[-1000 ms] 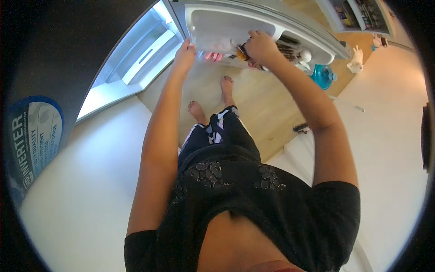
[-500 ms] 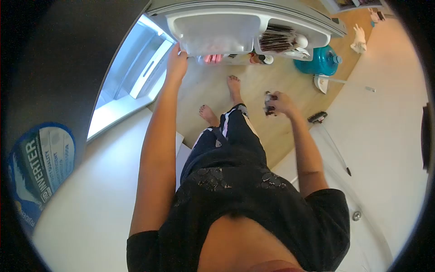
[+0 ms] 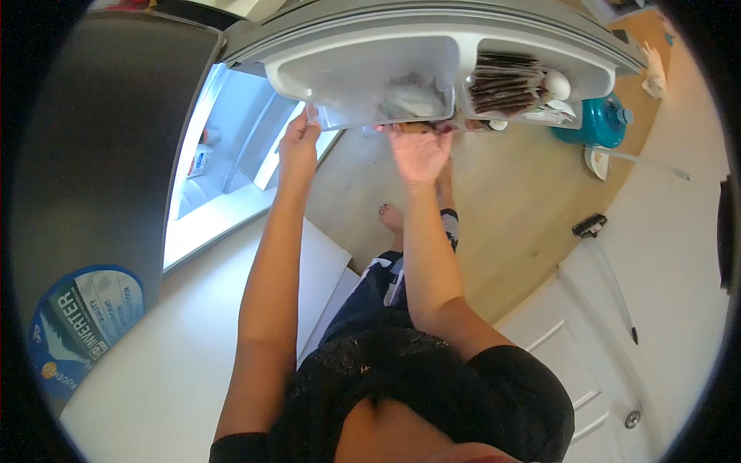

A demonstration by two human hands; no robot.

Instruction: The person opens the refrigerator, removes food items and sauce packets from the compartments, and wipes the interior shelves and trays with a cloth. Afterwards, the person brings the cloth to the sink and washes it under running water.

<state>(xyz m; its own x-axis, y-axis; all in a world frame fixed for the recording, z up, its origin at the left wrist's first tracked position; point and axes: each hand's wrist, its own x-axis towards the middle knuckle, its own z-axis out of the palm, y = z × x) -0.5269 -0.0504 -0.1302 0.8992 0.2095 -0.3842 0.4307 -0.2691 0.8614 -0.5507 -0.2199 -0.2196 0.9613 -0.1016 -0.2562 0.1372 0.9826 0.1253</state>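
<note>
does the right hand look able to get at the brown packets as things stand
Probably yes: the brown packets stand in a door bin near the right hand, with nothing visible over them. Whether that hand holds something is hard to tell.

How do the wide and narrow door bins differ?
The wide bin holds a blurred item, with bare space beside it; the narrow bin is crowded with brown packets. The left hand touches the wide bin; neither hand touches the narrow bin. Both sit on the door.
</note>
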